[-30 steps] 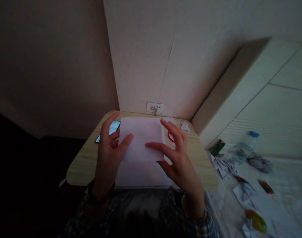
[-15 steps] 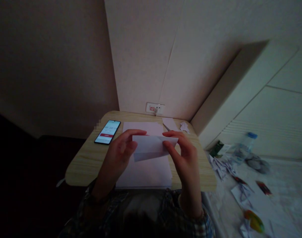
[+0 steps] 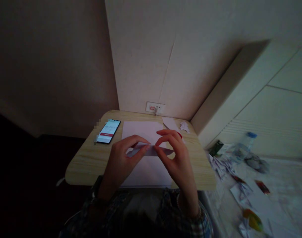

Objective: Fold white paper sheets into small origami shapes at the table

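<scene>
A folded piece of white paper [image 3: 151,152] is held up above the table, seen nearly edge-on. My left hand [image 3: 124,155] pinches its upper edge between thumb and fingers near the middle. Close beside it, my right hand [image 3: 174,150] pinches the same edge with thumb and index finger, the other fingers lifted. Below lies a stack of white paper sheets [image 3: 147,173], partly covered by my hands. Behind my right hand a bit of a red handle [image 3: 180,135] shows; the rest of that tool is hidden.
On the wooden table [image 3: 83,165] a phone [image 3: 108,131] lies at the left. A paper strip [image 3: 169,123] and a small folded paper piece [image 3: 184,127] lie at the back right. Beyond the right edge are a plastic bottle [image 3: 245,145] and crumpled papers [image 3: 221,167]. A wall socket [image 3: 155,107] sits behind.
Both hands have moved inward from the paper's ends to its middle. The paper has tipped from facing me to nearly edge-on.
</scene>
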A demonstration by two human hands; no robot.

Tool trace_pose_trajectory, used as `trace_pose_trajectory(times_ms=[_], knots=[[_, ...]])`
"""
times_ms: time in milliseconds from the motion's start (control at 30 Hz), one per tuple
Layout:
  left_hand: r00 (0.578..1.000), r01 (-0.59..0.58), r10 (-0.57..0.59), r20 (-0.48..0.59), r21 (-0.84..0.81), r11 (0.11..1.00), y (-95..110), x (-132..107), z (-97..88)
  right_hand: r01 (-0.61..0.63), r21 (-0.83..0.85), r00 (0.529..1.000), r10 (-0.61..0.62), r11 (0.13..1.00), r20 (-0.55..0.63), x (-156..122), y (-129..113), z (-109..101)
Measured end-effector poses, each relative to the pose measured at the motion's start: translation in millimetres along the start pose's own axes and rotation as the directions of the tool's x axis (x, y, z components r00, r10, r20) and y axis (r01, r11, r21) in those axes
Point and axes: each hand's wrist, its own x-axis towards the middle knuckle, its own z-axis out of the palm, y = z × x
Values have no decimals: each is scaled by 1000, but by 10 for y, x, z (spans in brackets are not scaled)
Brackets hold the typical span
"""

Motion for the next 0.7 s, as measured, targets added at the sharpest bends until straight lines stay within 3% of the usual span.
trace_pose_trajectory(times_ms=[133,333,500,600,700], knots=[[999,-52,52,16,-25,998,15,-2,-5,21,16,999,-21,1000,30,-11,-22,18],[998,-56,53,-42,-79,995,59,-44,-8,43,88,997,-49,995,64,7,-74,12],[977,19,-41,-211,-106,994,-33,-62,-65,25,76,998,-30,997,58,-8,82,-144],[911,24,-96,-402,-179,983,-141,-46,-123,-30,72,998,34,997,-49,-38,250,-274],[906,51,-132,-402,-206,977,-193,-35,-146,-56,120,992,69,991,-107,-55,294,-301]])
